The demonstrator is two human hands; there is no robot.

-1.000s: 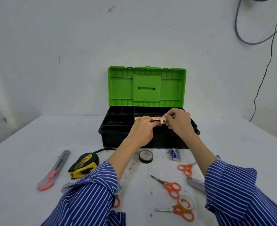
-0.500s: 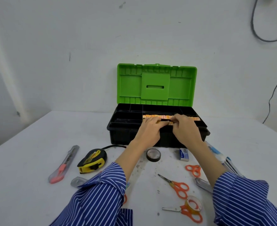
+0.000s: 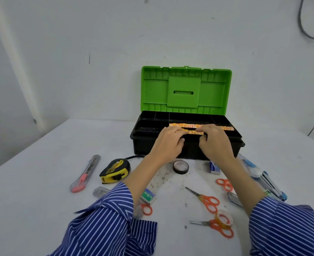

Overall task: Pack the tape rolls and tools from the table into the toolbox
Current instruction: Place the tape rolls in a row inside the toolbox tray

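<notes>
On the white table, far left, a utility knife and yellow tape measure lie well apart from the toolbox, bare surface between. At the box's front rim the left hand and right hand curl over an orange patterned strip in the tray; whether they pinch it I cannot tell. Black tape roll sits just before the box; scissors and clear tape roll nearer.
</notes>
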